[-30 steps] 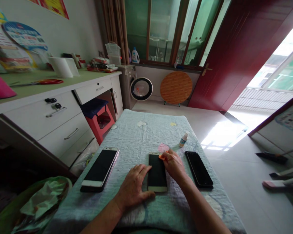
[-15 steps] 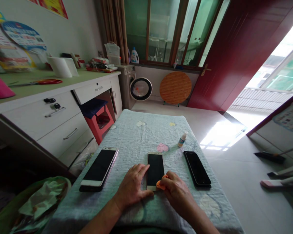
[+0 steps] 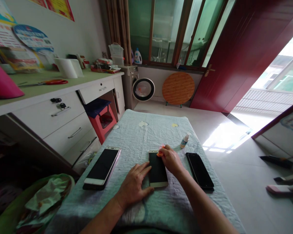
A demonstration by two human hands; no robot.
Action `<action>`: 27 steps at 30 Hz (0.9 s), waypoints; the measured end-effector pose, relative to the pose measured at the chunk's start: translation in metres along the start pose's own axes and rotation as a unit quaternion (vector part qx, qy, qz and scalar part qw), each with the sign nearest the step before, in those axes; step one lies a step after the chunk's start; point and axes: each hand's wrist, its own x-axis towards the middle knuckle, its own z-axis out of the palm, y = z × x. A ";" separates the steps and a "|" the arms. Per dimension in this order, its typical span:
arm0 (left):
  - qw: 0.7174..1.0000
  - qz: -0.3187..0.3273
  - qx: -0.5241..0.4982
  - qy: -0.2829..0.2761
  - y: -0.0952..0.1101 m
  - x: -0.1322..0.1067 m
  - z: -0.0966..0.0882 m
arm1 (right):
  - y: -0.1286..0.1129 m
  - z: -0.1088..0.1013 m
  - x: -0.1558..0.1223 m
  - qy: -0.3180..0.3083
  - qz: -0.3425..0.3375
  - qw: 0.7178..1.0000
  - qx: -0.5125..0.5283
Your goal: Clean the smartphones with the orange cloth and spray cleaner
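Note:
A smartphone [image 3: 157, 172] with a dark screen and pale gold frame lies face up in the middle of the cloth. My left hand [image 3: 134, 182] rests flat beside it, fingers stretched out and apart, fingertips at its left edge and thumb by its lower corner. A crumpled orange cloth [image 3: 160, 153] is pinched in my right hand [image 3: 171, 159], pressed on the upper right of the screen. To the left lie stacked phones [image 3: 103, 165], a white-framed one on top. On the right is a black phone [image 3: 199, 170], with something dark under it. A small spray bottle [image 3: 185, 140] stands behind.
A pale blue patterned cloth [image 3: 127, 133] covers the table. Left of it are a red stool [image 3: 104, 125], a white desk [image 3: 51, 117] and a bin with a bag [image 3: 45, 198]. A washing machine [image 3: 130, 84] with its door open and a round wooden tabletop [image 3: 178, 87] stand beyond.
My right hand has moved from the phone's lower right up to its top right with the orange cloth. My left hand stays at the left edge. The view has shifted slightly.

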 end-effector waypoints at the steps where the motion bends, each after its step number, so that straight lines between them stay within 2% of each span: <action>1: 1.000 -0.004 -0.002 0.000 0.000 0.000 0.000 | 0.002 0.001 0.004 0.007 0.008 1.000 -0.006; 6: 1.000 0.001 -0.007 0.008 -0.001 0.000 0.000 | 0.006 0.005 0.013 0.028 0.035 0.999 -0.027; 16: 1.000 0.014 -0.019 0.009 -0.003 0.001 -0.007 | 0.008 0.007 0.000 0.004 0.016 0.999 -0.032; 22: 1.000 0.011 -0.014 0.010 -0.005 0.001 -0.005 | 0.008 0.011 -0.002 0.017 0.024 0.999 -0.031; 27: 1.000 0.024 -0.013 0.014 -0.007 -0.001 -0.005 | -0.002 0.003 -0.011 -0.021 0.006 0.999 -0.027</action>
